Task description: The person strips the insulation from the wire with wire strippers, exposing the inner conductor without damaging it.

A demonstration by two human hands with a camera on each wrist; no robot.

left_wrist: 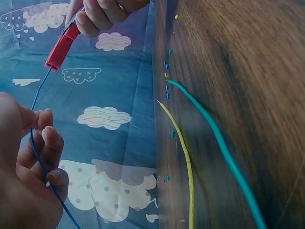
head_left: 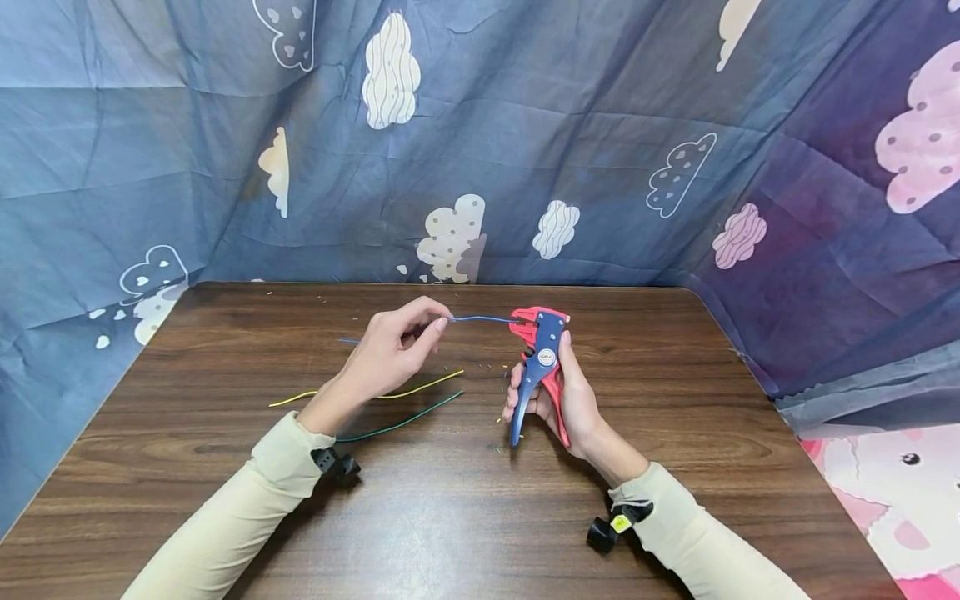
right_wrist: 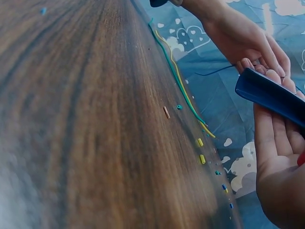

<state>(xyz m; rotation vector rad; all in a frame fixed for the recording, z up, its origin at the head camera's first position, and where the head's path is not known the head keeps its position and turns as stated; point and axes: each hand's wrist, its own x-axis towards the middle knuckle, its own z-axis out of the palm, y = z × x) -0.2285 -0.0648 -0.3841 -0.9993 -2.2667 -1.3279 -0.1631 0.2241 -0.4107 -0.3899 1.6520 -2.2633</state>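
Observation:
My left hand (head_left: 390, 346) pinches a blue wire (head_left: 480, 317) between thumb and forefinger. The wire runs right, and its end sits in the red jaws of a wire stripper (head_left: 546, 357) with blue and red handles. Around those handles curl the fingers of my right hand (head_left: 573, 396), holding the tool upright above the table. In the left wrist view the blue wire (left_wrist: 39, 88) passes from the tool's red head (left_wrist: 61, 47) down across the left palm. The right wrist view shows one blue handle (right_wrist: 271, 93) against the right fingers; the tool's head is out of sight there.
On the wooden table (head_left: 420, 517) lie a yellow wire (head_left: 431, 384) and a green wire (head_left: 408, 421), partly under the left forearm. Small cut bits of insulation (right_wrist: 202, 159) are scattered near the tool. A patterned cloth (head_left: 495, 150) hangs behind the table.

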